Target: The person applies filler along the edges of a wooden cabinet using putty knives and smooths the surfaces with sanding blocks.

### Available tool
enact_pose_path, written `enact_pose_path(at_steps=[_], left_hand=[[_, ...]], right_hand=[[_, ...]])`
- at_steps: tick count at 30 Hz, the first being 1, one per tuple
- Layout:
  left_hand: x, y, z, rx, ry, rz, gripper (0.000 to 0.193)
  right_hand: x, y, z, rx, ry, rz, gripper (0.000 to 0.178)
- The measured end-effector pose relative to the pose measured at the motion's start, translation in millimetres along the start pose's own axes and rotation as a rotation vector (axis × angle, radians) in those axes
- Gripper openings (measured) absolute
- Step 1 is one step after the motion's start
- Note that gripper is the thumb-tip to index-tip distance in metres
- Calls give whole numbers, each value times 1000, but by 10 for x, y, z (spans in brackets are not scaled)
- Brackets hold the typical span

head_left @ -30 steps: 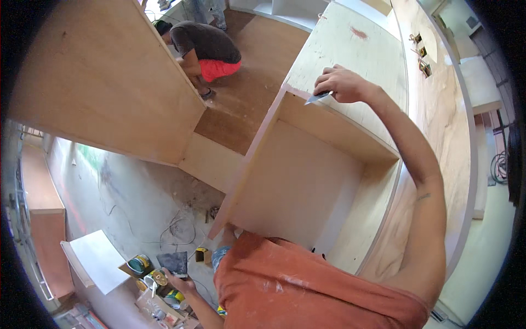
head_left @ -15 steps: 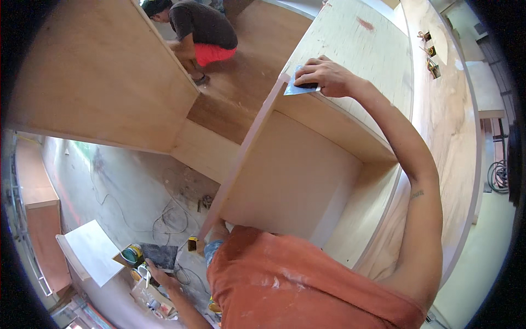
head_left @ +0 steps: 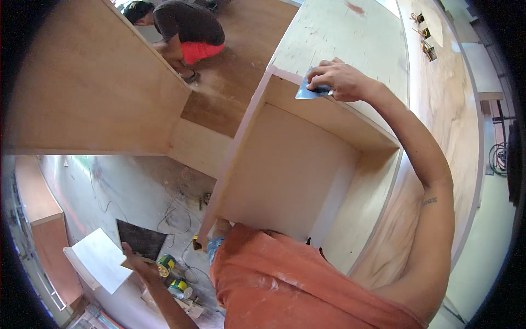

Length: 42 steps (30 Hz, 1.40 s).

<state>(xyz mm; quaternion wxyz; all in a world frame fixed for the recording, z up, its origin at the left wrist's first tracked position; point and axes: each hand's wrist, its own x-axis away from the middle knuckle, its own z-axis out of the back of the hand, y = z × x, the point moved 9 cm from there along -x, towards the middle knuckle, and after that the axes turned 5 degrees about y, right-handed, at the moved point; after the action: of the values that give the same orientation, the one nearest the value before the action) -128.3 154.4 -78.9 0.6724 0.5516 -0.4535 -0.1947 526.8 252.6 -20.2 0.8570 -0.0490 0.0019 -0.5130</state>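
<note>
My right hand (head_left: 344,81) is closed around a wide putty knife (head_left: 307,91) with a bluish blade. The blade lies against the top front edge of an open-fronted wooden cabinet (head_left: 298,159). A pinkish-white coating covers the cabinet's long edge strip (head_left: 241,137). Low on the left, my left hand (head_left: 143,267) grips a dark flat board (head_left: 141,239), thumb along its near side. Beyond the board sit cans with yellow and green labels, one can (head_left: 166,264) close to my fingers and another can (head_left: 178,287) nearer me.
A person (head_left: 189,30) in a dark shirt and red shorts crouches at the far left, beside a large wooden panel (head_left: 87,82). A white panel (head_left: 101,260) lies left of my left hand. Cables (head_left: 170,216) trail over the floor. Wires poke from cutouts (head_left: 426,35) in the right-hand panel.
The putty knife has slid right along the cabinet's top edge, away from the corner. My left hand and the dark board have shifted left and turned. The whole view has shifted slightly.
</note>
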Motion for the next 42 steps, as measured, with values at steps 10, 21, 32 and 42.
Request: enact_pose_path(at_steps=[10,21,32,42], left_hand=[[1411,-481,-1651,631,-577,479,53],[2116,-10,-2166,209,-860,-211,43],[1892,-547,-1616,265,-425,212,40],[1608,-459,-1748,133,-452,174,50]], right_hand=[[-129,-1333,721,-842,515,96,39],[-333,-2346,52,-298,485,348,38],[-606,-48,196,-22,279,186,47],[-425,139,24,-107,47,-52,55]])
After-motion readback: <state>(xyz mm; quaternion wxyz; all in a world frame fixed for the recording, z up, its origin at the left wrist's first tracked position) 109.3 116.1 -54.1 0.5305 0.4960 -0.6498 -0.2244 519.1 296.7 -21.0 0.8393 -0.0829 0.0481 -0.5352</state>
